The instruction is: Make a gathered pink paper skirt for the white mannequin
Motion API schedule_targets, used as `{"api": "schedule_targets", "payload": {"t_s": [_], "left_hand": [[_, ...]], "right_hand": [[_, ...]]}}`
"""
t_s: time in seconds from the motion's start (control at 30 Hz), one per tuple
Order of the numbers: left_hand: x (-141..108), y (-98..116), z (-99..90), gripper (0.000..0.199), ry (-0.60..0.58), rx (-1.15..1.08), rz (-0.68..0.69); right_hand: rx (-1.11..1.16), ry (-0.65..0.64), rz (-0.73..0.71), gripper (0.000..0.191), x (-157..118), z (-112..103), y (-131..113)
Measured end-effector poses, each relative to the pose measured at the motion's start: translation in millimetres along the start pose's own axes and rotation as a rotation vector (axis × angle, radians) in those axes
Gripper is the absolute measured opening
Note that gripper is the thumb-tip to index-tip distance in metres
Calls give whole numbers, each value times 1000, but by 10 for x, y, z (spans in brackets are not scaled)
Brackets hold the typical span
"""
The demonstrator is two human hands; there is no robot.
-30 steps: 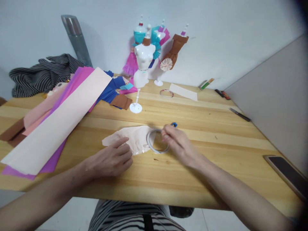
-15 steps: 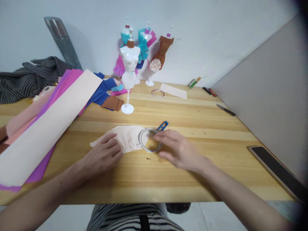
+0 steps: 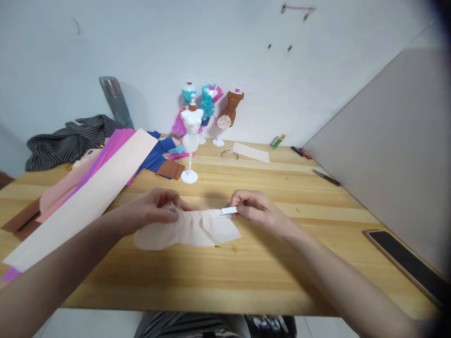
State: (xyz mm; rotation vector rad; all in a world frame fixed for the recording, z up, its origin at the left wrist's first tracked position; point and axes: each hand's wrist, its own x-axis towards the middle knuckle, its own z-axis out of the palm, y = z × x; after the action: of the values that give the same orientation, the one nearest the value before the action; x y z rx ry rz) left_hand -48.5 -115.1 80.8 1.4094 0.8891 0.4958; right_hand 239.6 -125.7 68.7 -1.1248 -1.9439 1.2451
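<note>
A cream piece of crepe paper [image 3: 197, 230], gathered into folds along its upper edge, hangs between my hands just above the wooden table. My left hand [image 3: 158, 209] pinches its upper left part. At the paper's upper right corner, my right hand [image 3: 259, 209] is closed on a short band of white tape [image 3: 229, 211], which touches or overlaps the gathered edge. Whether this band is a loose strip or the tape roll seen edge-on, I cannot tell. The blue thread snips are out of sight.
A bare white mannequin [image 3: 192, 124] stands ahead, with dressed mannequins [image 3: 230, 110] behind it. Crepe paper sheets [image 3: 81, 202] lie at left. A bracelet [image 3: 229, 155], a cream strip [image 3: 251, 152], a dark pointed tool [image 3: 326, 177] and a phone [image 3: 401, 263] are also around.
Both hands have lifted the paper, and its gathered edge now faces away from me. My right hand has closed on white tape. The roll and blue snips no longer show on the table.
</note>
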Motion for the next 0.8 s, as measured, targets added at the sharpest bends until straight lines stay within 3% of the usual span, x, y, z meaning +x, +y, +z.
{"api": "schedule_targets", "payload": {"t_s": [0.13, 0.27, 0.37, 0.53, 0.67, 0.8], "left_hand": [[59, -51, -48, 23, -6, -360, -187], [68, -223, -67, 32, 30, -374, -215], [64, -321, -71, 48, 45, -246, -185], [83, -376, -57, 42, 18, -6, -183], [117, -404, -47, 50, 126, 96, -150], [156, -413, -20, 48, 348, 550, -72]], "right_hand": [[309, -28, 56, 10, 141, -11, 29], [389, -30, 88, 10, 202, 35, 105], [300, -6, 111, 10, 198, 58, 99], [153, -37, 85, 12, 174, 65, 30], [58, -43, 56, 12, 170, 81, 23], [-42, -74, 65, 10, 173, 155, 15]]}}
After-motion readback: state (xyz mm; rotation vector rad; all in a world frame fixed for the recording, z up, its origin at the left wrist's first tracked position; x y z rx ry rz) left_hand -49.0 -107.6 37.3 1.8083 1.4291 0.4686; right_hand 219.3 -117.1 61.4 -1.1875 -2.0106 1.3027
